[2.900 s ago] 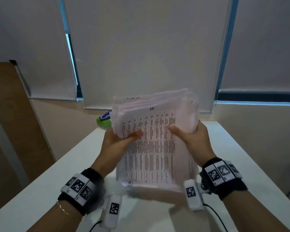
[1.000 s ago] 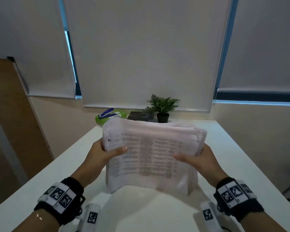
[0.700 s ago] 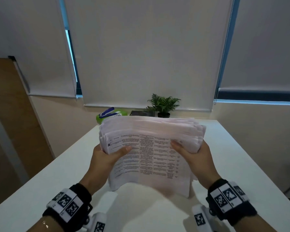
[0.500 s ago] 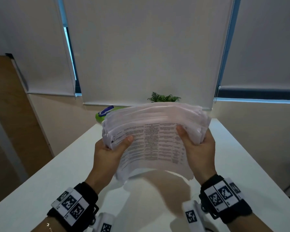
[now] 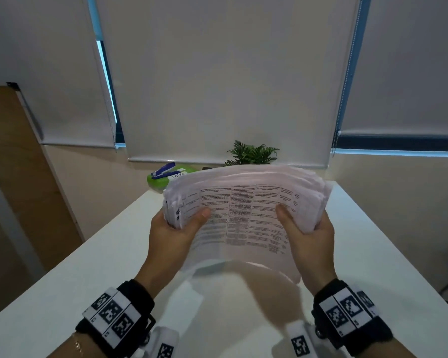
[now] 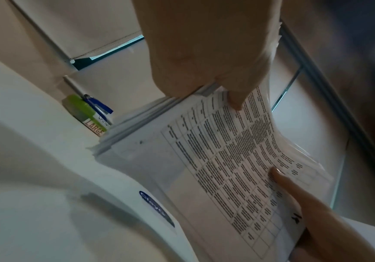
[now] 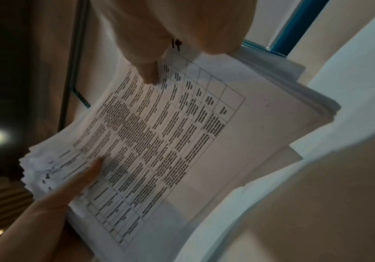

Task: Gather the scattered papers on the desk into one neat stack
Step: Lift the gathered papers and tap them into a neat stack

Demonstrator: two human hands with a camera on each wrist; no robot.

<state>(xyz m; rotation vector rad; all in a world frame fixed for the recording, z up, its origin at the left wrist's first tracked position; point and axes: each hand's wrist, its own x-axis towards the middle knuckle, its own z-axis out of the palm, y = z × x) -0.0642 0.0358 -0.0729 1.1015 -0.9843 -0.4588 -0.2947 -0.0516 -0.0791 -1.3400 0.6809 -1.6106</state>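
Observation:
A thick stack of printed papers (image 5: 243,210) hangs above the white desk (image 5: 88,280), its top sheet covered in table text. My left hand (image 5: 176,228) grips the stack's left edge, thumb on the top sheet. On the right edge my right hand (image 5: 305,231) grips likewise, thumb on top. The near edge droops toward the desk. In the left wrist view the papers (image 6: 227,159) run from my left hand (image 6: 206,62) to my right hand (image 6: 312,209). The right wrist view shows the papers (image 7: 171,141) under my right hand (image 7: 159,40), my left hand (image 7: 74,186) at the far side.
A green package (image 5: 163,180) with a blue stapler (image 5: 163,170) on it sits at the desk's far left. A small potted plant (image 5: 252,153) stands behind the stack at the far edge. Closed roller blinds cover the windows beyond.
The stack was turned from upright to landscape, dipped toward the desk a second ago, and has since been lifted off it and tilted up, both hands sliding higher along the side edges.

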